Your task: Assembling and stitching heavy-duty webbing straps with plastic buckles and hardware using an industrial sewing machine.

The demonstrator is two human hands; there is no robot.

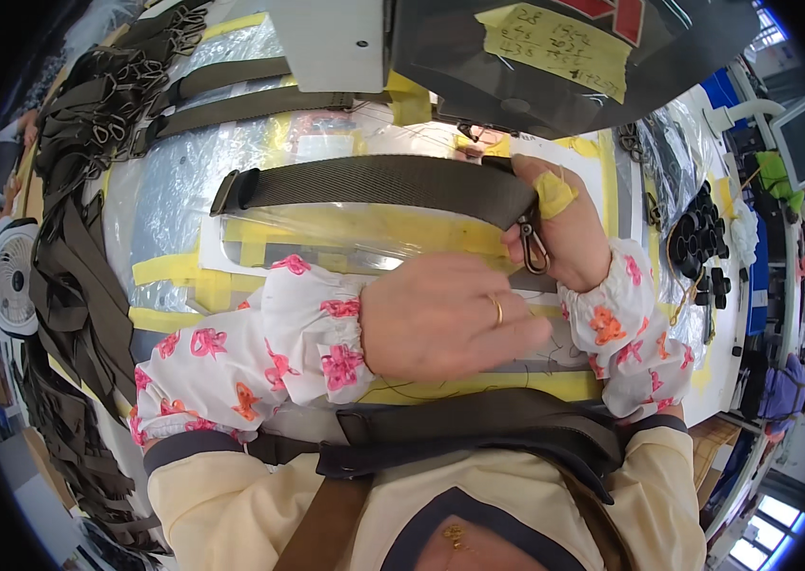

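Observation:
An olive-brown webbing strap [374, 184] stretches across the work surface under the machine. Its left end carries a dark band and a metal buckle [223, 193]. My right hand [564, 224], yellow tape around one finger, grips the strap's right end. From that end a metal snap hook [534, 249] hangs beside my fingers. My left hand [450, 319] is in front of the strap, palm down, a ring on one finger. Its fingers are curled inward and slightly blurred; their tips are hidden, so whatever they hold cannot be made out.
A dark sewing machine head [516, 71] with a yellow note overhangs the far side. Many hooked straps [79, 200] hang at the left, by a white fan [10, 279]. Black spools [697, 233] stand at the right. More webbing [488, 419] lies across my lap.

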